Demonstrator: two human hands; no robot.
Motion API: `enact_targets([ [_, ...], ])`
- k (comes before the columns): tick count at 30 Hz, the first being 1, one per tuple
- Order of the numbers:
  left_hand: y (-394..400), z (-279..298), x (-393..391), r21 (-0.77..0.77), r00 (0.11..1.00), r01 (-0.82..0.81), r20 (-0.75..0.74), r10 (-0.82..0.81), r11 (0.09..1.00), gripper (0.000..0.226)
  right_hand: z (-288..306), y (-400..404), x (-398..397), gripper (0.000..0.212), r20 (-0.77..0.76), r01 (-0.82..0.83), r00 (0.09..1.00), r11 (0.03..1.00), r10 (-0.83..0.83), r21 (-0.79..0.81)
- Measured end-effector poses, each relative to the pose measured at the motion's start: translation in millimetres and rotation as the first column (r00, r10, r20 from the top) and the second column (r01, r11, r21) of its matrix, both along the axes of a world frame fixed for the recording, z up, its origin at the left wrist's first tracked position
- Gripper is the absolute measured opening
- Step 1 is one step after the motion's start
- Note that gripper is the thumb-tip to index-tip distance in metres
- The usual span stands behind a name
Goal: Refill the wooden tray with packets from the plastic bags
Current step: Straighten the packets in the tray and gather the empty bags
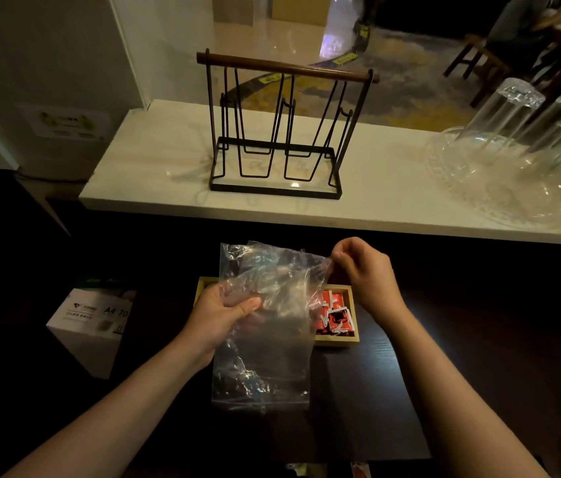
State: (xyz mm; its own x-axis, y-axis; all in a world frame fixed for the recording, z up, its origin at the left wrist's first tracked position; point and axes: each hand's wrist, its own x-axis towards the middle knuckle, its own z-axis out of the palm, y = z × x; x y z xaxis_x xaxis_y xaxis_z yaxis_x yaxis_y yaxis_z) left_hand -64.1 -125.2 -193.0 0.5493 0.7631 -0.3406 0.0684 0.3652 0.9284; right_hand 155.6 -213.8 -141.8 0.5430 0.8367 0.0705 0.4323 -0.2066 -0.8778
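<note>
Over tray [354,334]: left hand [218,313] gripping bag [265,326] mid-body, right hand [363,270] pinching its corner; upend fully over red packets [336,315], shake.

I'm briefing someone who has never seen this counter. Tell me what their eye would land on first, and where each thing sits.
First comes the clear plastic bag, held up at centre by the left hand and the right hand above the wooden tray, where red packets show at its right end. Next, the black wire rack with a wooden bar stands on the white counter behind. Upturned glasses crowd that counter's right end.
</note>
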Motion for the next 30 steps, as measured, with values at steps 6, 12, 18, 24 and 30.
enact_targets([
  [6,0.8,-0.1,1.3,0.011,0.999,0.030,-0.012,-0.030,0.999,0.015,1.5,-2.4,-4.1,0.022,-0.481,-0.022,0.876,0.999,0.034,0.031],
  [12,-2.4,2.0,6.9,-0.009,1.000,0.012,-0.029,-0.012,1.000,0.044,-5.6,0.6,-10.9,0.007,-0.279,0.004,0.960,1.000,0.001,0.017],
  [18,-2.6,7.6,9.9,-0.022,1.000,0.008,0.008,-0.007,1.000,0.040,-3.7,0.4,-8.1,0.007,-0.276,-0.034,0.960,0.997,0.050,0.065],
  [24,-8.4,11.1,19.2,-0.051,0.998,0.028,0.053,-0.025,0.998,0.028,-18.6,12.4,-33.8,0.015,-0.451,0.099,0.891,0.990,-0.041,0.105],
  [30,-4.0,14.4,20.1,0.001,1.000,0.003,0.017,-0.003,1.000,0.016,-20.8,7.4,-30.4,0.040,-0.604,-0.095,0.776,0.981,0.181,0.171],
])
